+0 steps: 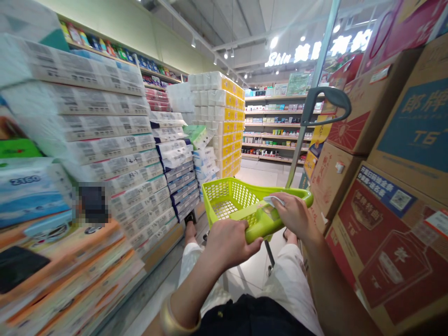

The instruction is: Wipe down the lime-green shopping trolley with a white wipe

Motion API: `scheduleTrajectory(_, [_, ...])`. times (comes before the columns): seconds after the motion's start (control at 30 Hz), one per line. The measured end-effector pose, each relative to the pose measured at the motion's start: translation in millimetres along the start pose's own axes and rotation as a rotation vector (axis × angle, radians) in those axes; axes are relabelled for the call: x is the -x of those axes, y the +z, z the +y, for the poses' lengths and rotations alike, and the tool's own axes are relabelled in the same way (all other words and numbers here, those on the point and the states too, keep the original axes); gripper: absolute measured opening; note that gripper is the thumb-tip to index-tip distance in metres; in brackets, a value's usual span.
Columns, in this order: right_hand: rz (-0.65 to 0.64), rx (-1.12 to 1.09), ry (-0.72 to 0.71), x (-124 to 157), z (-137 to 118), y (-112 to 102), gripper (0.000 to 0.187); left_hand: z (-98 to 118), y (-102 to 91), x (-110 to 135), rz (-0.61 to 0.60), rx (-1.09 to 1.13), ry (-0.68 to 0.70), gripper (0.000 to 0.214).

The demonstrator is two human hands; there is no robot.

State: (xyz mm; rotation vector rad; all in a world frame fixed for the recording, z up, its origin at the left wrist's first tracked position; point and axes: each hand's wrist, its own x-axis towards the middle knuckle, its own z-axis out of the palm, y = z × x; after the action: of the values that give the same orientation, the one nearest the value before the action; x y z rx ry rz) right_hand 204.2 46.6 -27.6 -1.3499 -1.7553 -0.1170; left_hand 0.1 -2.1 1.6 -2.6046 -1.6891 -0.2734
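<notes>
Shop aisle [257, 169] — green cart basket [245, 212]

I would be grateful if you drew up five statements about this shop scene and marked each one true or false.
1. The left hand is at the green handle. True.
2. The bracelet is on the right wrist. False: it is on the left wrist.
3. A thin white item is in the right hand. True.
4. The basket is red. False: it is lime green.
5. Cardboard boxes are stacked at the picture's right. True.
</notes>
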Motion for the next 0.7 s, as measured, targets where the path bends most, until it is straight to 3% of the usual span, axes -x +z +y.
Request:
scheduleTrajectory(0.2, [-0.202,-0.025,-0.168,6,-25,0,0.024,-1,0.1,0,0.011,-0.001,0.026,0.051])
scheduleTrajectory(0.47, [0.003,0.147,0.084,-6,6,-2,0.027,-2,1.4,0,0.023,-0.01,0.019,0.053])
scheduleTrajectory(0.63, [-0.119,0.012,-0.055,4,-7,-3,0.028,-3,3.2,0,0.021,-0.009,0.041,0.053])
scheduleTrajectory(0.7, [-0.137,-0.031,-0.047,4,-5,-3,0.029,-4,3.4,-1,0.018,-0.012,0.044,0.054])
